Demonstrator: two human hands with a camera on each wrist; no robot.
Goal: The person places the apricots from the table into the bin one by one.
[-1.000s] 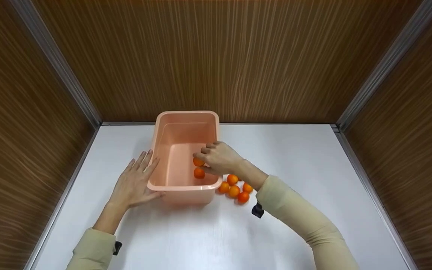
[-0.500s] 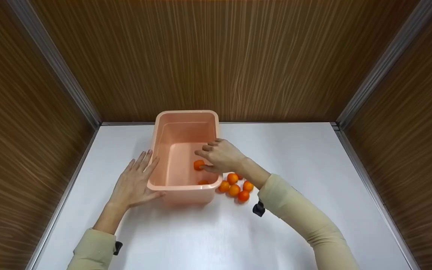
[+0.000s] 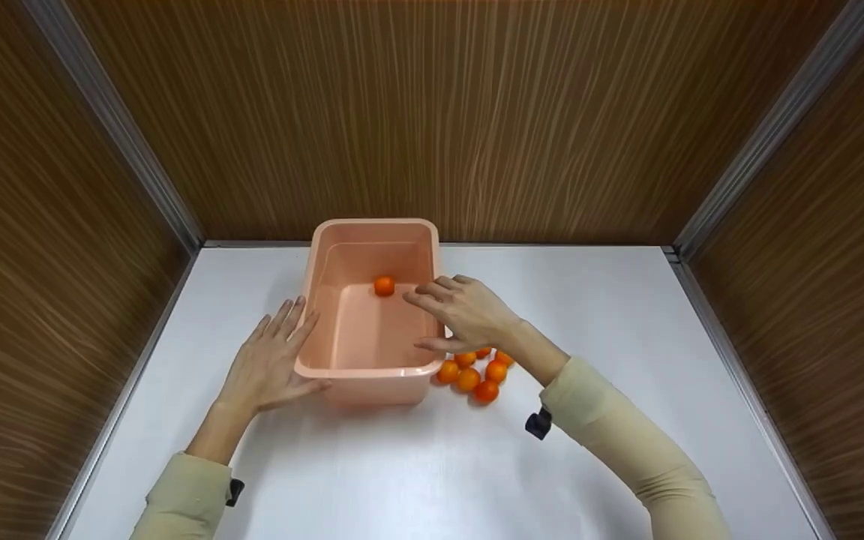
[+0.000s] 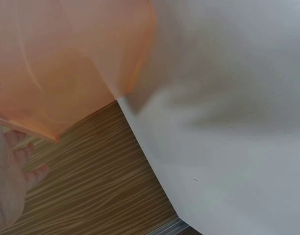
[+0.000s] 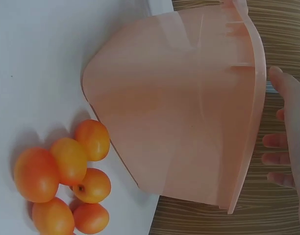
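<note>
A peach plastic bin (image 3: 366,372) stands on the white table (image 3: 597,315). One small orange (image 3: 384,286) lies inside it near the far wall. My right hand (image 3: 453,319) hovers over the bin's right rim, fingers spread and holding nothing. Just below it, a pile of several oranges (image 3: 475,373) sits on the table against the bin's right side. My left hand (image 3: 273,361) lies flat against the bin's left wall. The right wrist view has the bin's outer wall (image 5: 189,112), the orange pile (image 5: 66,176) and straight fingers (image 5: 287,142). The left wrist view has the bin's wall (image 4: 66,63) and fingertips (image 4: 25,164).
Wood-grain walls (image 3: 432,112) close the table in at the back and both sides, with metal trim (image 3: 139,172) at the corners. Bare white tabletop (image 3: 417,465) stretches in front of the bin and off to the right.
My right hand let go of the oranges it held inside the bin, opened, and drew back to the right. One orange rolled to the bin's far end. The left hand stayed put.
</note>
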